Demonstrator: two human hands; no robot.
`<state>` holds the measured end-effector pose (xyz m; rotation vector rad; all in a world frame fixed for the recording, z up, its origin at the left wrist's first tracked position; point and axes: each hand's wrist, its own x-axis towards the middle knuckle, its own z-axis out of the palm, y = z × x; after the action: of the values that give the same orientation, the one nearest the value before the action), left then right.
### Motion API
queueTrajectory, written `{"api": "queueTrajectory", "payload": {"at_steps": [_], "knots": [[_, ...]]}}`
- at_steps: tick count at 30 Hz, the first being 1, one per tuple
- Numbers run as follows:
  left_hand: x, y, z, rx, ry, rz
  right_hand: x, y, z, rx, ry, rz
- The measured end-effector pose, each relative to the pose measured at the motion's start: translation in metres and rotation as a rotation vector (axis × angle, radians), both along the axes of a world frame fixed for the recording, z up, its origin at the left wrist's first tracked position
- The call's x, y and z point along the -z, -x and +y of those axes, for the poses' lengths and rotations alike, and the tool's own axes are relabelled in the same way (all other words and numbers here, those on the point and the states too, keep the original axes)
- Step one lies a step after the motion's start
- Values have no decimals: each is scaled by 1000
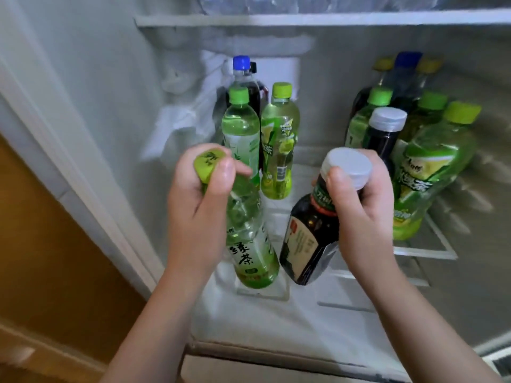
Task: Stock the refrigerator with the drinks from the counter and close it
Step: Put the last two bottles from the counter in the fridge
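Head view into the open fridge [110,78]; positions are given relative to the middle shelf [265,313].

Left: the left hand [199,194] is curled round the neck and green cap of a tea bottle [249,244]. The bottle is tilted over the shelf's front edge, and whether its base touches the shelf cannot be told.

Behind it, at the shelf's back left, a left cluster [257,128] of three or four bottles stands upright.

Centre: a dark bottle [307,239] with a pale cap leans over the front of the shelf, just beside the tea bottle. The right hand [356,200] grips it at the neck, thumb against the cap.

Right: a right cluster [409,150] of many bottles fills the shelf's right side. Clear bottles rest on the top shelf [304,20] above.

Judged progress: stocking is well advanced, and these two bottles are still to be set down and released. The counter is out of view, so any remaining drinks cannot be counted. The door is not yet closed.
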<state>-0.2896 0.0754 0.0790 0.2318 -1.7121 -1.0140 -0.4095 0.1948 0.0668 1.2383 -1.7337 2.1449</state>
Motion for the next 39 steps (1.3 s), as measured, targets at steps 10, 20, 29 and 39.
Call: {"api": "queueTrajectory", "payload": {"at_steps": [10, 20, 29, 39], "knots": [[-16, 38, -42, -23, -18, 121, -17, 13, -54, 192, 36, -35], [-16, 78, -67, -151, 44, 13, -10, 29, -88, 231, -167, -40], [18, 79, -61, -113, -33, 107, 16, 37, -76, 75, -301, -92], [96, 65, -37, -93, -167, -27, 76, 36, -56, 40, -396, -150]]}}
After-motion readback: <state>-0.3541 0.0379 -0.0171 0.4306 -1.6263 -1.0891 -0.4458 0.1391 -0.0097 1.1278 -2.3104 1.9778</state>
